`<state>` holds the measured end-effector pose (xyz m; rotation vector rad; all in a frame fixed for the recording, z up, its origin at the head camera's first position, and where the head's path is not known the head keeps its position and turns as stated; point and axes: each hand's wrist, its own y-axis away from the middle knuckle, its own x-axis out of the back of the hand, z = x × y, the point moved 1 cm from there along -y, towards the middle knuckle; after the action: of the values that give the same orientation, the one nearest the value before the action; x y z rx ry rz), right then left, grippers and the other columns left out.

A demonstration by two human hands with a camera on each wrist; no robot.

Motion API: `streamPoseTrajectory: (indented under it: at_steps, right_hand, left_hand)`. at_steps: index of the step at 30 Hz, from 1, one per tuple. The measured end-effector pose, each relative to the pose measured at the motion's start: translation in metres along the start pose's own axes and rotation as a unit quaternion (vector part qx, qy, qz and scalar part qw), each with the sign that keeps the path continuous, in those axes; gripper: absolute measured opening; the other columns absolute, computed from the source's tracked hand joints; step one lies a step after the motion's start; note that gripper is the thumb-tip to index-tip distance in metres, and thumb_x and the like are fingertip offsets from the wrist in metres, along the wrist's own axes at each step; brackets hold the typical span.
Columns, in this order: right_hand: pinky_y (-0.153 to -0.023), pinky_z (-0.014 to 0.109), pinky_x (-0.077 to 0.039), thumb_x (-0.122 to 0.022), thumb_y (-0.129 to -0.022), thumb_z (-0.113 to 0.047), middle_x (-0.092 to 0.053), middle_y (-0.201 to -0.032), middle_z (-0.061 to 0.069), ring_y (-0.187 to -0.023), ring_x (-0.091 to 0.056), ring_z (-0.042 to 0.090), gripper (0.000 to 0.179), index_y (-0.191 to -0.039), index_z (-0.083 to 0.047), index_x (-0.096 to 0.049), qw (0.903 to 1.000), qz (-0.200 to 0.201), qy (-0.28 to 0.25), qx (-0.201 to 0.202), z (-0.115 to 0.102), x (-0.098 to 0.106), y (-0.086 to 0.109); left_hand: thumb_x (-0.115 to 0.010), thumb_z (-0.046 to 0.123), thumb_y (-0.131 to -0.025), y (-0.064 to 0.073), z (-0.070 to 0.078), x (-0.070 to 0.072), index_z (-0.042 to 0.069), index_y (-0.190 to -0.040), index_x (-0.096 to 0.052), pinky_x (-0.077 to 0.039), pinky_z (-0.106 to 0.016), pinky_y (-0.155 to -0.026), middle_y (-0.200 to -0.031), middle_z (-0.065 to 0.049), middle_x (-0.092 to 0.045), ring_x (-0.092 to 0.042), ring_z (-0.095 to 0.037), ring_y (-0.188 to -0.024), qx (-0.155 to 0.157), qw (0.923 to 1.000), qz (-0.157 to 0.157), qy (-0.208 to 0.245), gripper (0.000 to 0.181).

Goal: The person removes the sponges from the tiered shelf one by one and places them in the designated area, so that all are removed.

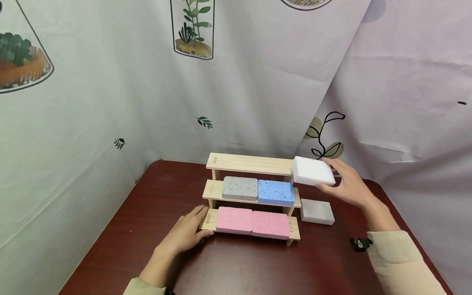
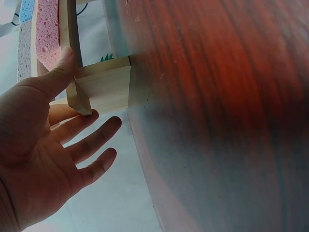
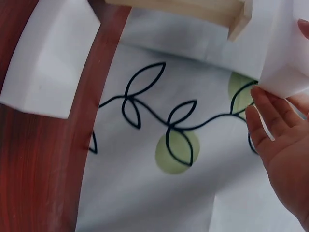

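Note:
A three-tier wooden display stand (image 1: 210,188) stands on the table. My left hand (image 1: 186,231) holds the left end of its lowest step, the thumb along the edge and fingertips at the end of the board (image 2: 79,99). My right hand (image 1: 348,186) grips a white sponge (image 1: 313,171) by its right side, raised at the right end of the top step. Only part of that sponge shows in the right wrist view. Two pink sponges (image 1: 234,220) lie side by side on the lowest step. On the middle step are a grey sponge (image 1: 239,187) and a blue sponge (image 1: 276,191).
Another white sponge (image 1: 317,212) lies on the dark red-brown table (image 1: 236,266), right of the stand. Behind the table hangs a pale cloth (image 1: 250,106) printed with plants. A small black object (image 1: 359,244) sits by the right sleeve.

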<state>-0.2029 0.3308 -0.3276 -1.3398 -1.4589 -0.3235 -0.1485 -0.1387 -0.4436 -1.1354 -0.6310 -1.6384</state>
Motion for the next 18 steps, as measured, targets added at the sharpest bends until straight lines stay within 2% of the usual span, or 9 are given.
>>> streamPoseTrajectory:
  at_steps: [6, 10, 14, 16, 18]
  right_hand:
    - [-0.082, 0.035, -0.038, -0.087, -0.076, -0.024, -0.059, -0.129, 0.020, -0.105, -0.056, 0.029, 0.077, -0.140, 0.000, -0.052, 0.9996, -0.004, 0.015, -0.022, 0.016, 0.010, 0.018]
    - [-0.081, 0.032, -0.037, -0.088, -0.075, -0.026, -0.059, -0.128, 0.021, -0.106, -0.054, 0.031, 0.078, -0.139, 0.001, -0.053, 0.9986, -0.021, 0.024, -0.043, 0.031, 0.014, 0.030]
    - [-0.078, 0.022, -0.037, -0.090, -0.072, -0.025, -0.063, -0.122, 0.019, -0.099, -0.054, 0.020, 0.077, -0.136, 0.001, -0.056, 0.9981, -0.018, 0.033, -0.050, 0.046, 0.016, 0.041]
    - [-0.076, 0.019, -0.036, -0.091, -0.071, -0.025, -0.064, -0.120, 0.019, -0.096, -0.054, 0.020, 0.076, -0.134, 0.001, -0.057, 0.9977, -0.016, 0.039, -0.052, 0.052, 0.016, 0.046]
    - [-0.076, 0.021, -0.037, -0.091, -0.070, -0.024, -0.063, -0.119, 0.021, -0.097, -0.055, 0.024, 0.076, -0.133, 0.002, -0.057, 0.9970, -0.023, 0.044, -0.059, 0.058, 0.015, 0.049]
  left_hand:
    - [-0.081, 0.036, -0.087, -0.001, 0.001, 0.001, -0.004, -0.145, -0.050, -0.046, -0.061, -0.097, -0.145, -0.021, -0.051, -0.058, -0.038, -0.124, 0.000, 1.0000, -0.002, 0.000, 0.077]
    - [-0.081, 0.036, -0.086, -0.001, 0.002, 0.002, -0.003, -0.145, -0.050, -0.046, -0.061, -0.097, -0.144, -0.020, -0.052, -0.058, -0.037, -0.125, 0.000, 1.0000, -0.003, -0.002, 0.077]
    - [-0.081, 0.035, -0.086, 0.000, 0.002, 0.002, -0.004, -0.144, -0.051, -0.046, -0.060, -0.097, -0.144, -0.020, -0.052, -0.057, -0.036, -0.126, -0.002, 1.0000, -0.003, -0.005, 0.076]
    - [-0.081, 0.035, -0.086, 0.000, 0.001, 0.002, -0.004, -0.144, -0.051, -0.046, -0.060, -0.097, -0.144, -0.021, -0.052, -0.058, -0.036, -0.125, -0.003, 1.0000, -0.002, -0.007, 0.076]
    - [-0.082, 0.035, -0.086, 0.000, 0.002, 0.002, -0.005, -0.144, -0.051, -0.047, -0.060, -0.096, -0.143, -0.021, -0.053, -0.058, -0.037, -0.124, -0.004, 1.0000, 0.000, -0.006, 0.076]
